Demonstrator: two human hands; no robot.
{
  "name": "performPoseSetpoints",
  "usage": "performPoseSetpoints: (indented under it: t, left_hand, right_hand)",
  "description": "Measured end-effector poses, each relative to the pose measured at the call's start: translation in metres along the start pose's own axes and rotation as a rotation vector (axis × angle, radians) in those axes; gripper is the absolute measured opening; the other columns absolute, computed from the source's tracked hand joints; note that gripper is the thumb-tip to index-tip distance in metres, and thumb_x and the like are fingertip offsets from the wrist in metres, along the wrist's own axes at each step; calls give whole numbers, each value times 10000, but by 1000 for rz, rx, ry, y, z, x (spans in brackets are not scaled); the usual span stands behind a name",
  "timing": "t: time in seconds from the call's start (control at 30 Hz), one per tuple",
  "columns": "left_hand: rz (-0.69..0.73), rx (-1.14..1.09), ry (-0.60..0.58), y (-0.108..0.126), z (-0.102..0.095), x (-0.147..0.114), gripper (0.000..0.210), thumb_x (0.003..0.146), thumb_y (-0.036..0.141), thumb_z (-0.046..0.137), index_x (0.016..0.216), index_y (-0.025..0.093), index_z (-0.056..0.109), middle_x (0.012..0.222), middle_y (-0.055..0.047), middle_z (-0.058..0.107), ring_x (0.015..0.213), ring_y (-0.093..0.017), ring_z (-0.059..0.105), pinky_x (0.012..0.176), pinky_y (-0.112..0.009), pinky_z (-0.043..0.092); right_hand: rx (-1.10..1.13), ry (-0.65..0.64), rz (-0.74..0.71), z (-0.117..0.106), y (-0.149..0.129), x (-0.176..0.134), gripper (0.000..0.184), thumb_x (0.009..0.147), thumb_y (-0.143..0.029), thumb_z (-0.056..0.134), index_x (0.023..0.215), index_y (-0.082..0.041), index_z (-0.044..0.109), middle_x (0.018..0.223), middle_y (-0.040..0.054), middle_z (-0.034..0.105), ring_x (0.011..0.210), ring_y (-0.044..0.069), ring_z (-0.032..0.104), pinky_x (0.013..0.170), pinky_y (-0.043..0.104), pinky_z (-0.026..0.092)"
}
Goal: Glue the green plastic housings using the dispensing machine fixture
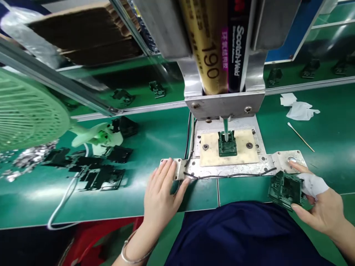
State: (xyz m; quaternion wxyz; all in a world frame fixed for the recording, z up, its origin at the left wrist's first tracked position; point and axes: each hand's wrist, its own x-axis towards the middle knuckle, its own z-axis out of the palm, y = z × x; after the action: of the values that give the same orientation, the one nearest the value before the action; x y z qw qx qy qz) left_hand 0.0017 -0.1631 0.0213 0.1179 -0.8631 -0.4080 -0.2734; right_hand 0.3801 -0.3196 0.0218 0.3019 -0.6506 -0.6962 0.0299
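the left hand (162, 192) rested flat, fingers together, on the left end of the metal fixture (194, 170). near right, the right hand (324, 210) gripped a dark housing (284, 189), forefinger on a button (291, 159).

It was a factory workshop: an adhesive cartridge (212, 48) marked Scotch-Weld sat in a metal dispensing machine (225, 105) on the green bench (158, 129), aluminium rails (155, 111) ran along its far edge, and dark moulded parts (112, 179) lay in batches.
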Motion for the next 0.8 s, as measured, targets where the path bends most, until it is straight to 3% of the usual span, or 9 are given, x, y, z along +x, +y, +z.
performPoseSetpoints:
  t: [0.13, 0.23, 0.33, 0.4, 0.5, 0.57, 0.63, 0.7, 0.8]
  left_hand:
    - [-22, 65, 10, 2, 8, -16, 830, 838, 329, 751, 1523, 119, 331, 1429, -230, 513, 1300, -367, 535, 1103, -472, 432]
    - [-40, 52, 6, 2, 12, -17, 839, 829, 353, 752, 1522, 133, 333, 1441, -218, 506, 1321, -369, 514, 1113, -483, 422]
    - [-63, 6, -4, 4, 9, -16, 806, 837, 332, 742, 1513, 143, 345, 1445, -223, 499, 1376, -402, 438, 1119, -550, 403]
    - [-77, -69, 58, 12, 3, -11, 762, 839, 280, 737, 1498, 171, 371, 1453, -210, 494, 1407, -414, 388, 1120, -600, 388]
    - [-73, -453, 36, 40, -13, 3, 680, 870, 280, 707, 1475, 212, 406, 1447, -175, 508, 1369, -359, 464, 1117, -553, 430]
    - [-55, -866, -151, 65, -21, 19, 731, 862, 417, 725, 1480, 208, 395, 1439, -178, 512, 1327, -327, 515, 1110, -481, 460]
    - [-28, -1248, -322, 89, -24, 35, 877, 770, 515, 799, 1479, 200, 390, 1426, -184, 522, 1305, -323, 533, 1108, -433, 464]
    - [-20, -1547, -371, 106, -23, 48, 926, 673, 473, 888, 1439, 210, 439, 1373, -158, 569, 1254, -305, 572, 1092, -396, 469]
    - [-165, -1895, -478, 116, -21, 54, 802, 670, 412, 901, 1352, 212, 530, 1252, -116, 638, 1159, -267, 626, 1047, -360, 486]
  right_hand:
    - [3, 49, 84, 14, -1, -4, 670, 950, -505, 501, 1497, -150, 348, 1167, 186, 631, 398, 66, 372, 409, 282, 378]
    - [55, 57, 138, 16, 1, -4, 639, 945, -547, 502, 1444, -155, 430, 925, 102, 629, 403, 75, 364, 432, 280, 401]
    - [89, 50, 138, 6, 1, 0, 621, 956, -577, 473, 1403, -146, 490, 610, -19, 450, 402, 109, 356, 419, 269, 366]
    - [140, 32, 128, -3, -7, 5, 608, 969, -578, 450, 1404, -156, 498, 545, -49, 349, 398, 122, 345, 404, 265, 335]
    - [230, 16, 60, -11, -32, 14, 668, 953, -619, 463, 1434, -156, 473, 552, -43, 386, 399, 126, 353, 394, 275, 349]
    - [277, 27, -3, -11, -54, 22, 722, 925, -648, 501, 1443, -147, 461, 646, 0, 532, 385, 108, 351, 374, 278, 369]
    - [306, 47, -51, -9, -77, 31, 737, 911, -659, 521, 1434, -142, 465, 893, 90, 663, 410, 105, 431, 384, 280, 422]
    - [317, 71, -73, -7, -93, 37, 714, 913, -663, 517, 1404, -145, 484, 1138, 160, 657, 574, 167, 611, 477, 295, 518]
    - [334, 33, -80, -9, -95, 38, 685, 901, -701, 515, 1337, -172, 531, 1201, 169, 647, 830, 260, 695, 582, 315, 570]
